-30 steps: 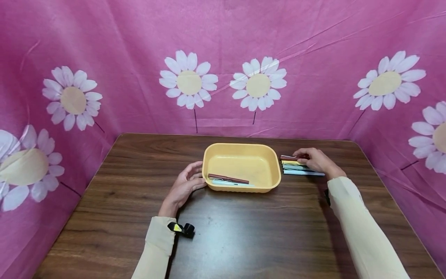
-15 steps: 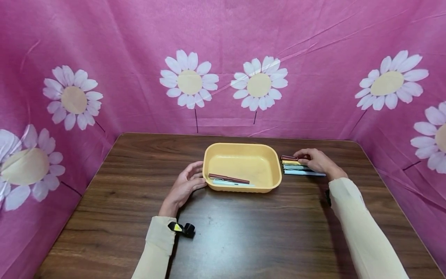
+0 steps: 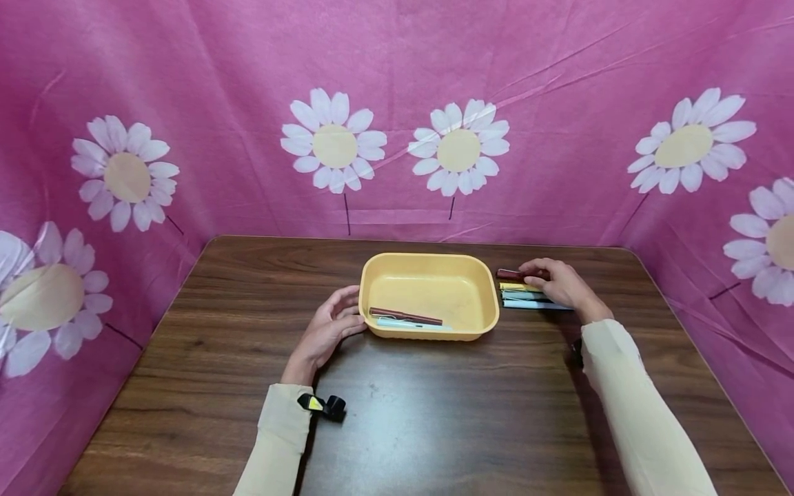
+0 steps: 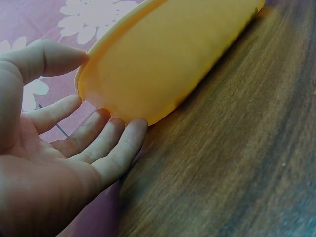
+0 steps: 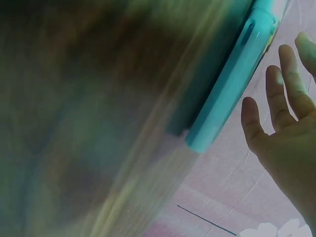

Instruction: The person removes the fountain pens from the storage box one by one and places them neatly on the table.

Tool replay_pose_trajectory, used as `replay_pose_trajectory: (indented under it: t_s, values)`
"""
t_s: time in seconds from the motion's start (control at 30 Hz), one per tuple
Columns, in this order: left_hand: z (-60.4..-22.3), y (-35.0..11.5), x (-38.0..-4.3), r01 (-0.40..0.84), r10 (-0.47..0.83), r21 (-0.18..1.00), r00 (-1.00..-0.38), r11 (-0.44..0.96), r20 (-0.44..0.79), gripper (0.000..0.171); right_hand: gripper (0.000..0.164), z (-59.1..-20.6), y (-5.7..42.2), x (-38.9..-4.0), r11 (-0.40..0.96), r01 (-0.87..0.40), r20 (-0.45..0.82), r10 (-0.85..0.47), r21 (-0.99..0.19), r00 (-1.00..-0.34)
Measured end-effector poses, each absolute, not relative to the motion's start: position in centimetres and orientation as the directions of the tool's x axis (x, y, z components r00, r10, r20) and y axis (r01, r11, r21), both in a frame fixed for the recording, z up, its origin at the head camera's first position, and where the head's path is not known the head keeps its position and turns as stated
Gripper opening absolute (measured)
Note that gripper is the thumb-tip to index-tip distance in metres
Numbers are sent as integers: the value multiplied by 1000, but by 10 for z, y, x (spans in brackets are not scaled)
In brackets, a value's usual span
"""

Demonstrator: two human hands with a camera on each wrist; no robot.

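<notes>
A yellow plastic tub (image 3: 428, 260) stands on the wooden table. My left hand (image 3: 325, 334) rests against its left end; in the left wrist view the extended fingers (image 4: 121, 153) touch the tub wall, with the thumb at the rim. Inside lie a dark red pen (image 3: 406, 316) and a light blue pen (image 3: 406, 324). To the right of the tub, my right hand (image 3: 561, 284) pinches another dark red pen (image 3: 509, 273), its other end hidden by the fingers. Just below it are a yellow pen (image 3: 515, 286), a pale green pen (image 3: 520, 295) and a light blue pen (image 3: 535, 304), side by side.
The brown table (image 3: 384, 406) reaches back to a pink cloth (image 3: 397, 62) printed with white daisies, which also hangs along both sides. Each wrist wears a small black camera (image 3: 335, 408). In the right wrist view a turquoise pen (image 5: 232, 79) shows up close.
My right hand has shifted slightly up and left with the dark red pen, opening a gap above the yellow pen. The left hand and the tub hold their places.
</notes>
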State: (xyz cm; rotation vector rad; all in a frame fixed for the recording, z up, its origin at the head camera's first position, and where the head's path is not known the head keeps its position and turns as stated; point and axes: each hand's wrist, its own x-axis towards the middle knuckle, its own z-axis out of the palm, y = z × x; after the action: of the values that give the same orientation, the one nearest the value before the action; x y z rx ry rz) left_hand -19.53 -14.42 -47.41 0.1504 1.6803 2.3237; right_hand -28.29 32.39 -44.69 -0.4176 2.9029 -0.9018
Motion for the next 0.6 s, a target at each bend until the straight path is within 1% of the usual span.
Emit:
replay_pose_trajectory:
  t_s: [0.23,0.6]
  values:
    - [-474,-144,-195,-165,277,943,-957,-288,-82,67,25,-445,319,-272,784,-219,39,-241,-581,-970]
    - [-472,-144,-195,-168,270,945,-959,-280,-90,67,31,-432,299,-260,748,-265,150,-219,-608,-964]
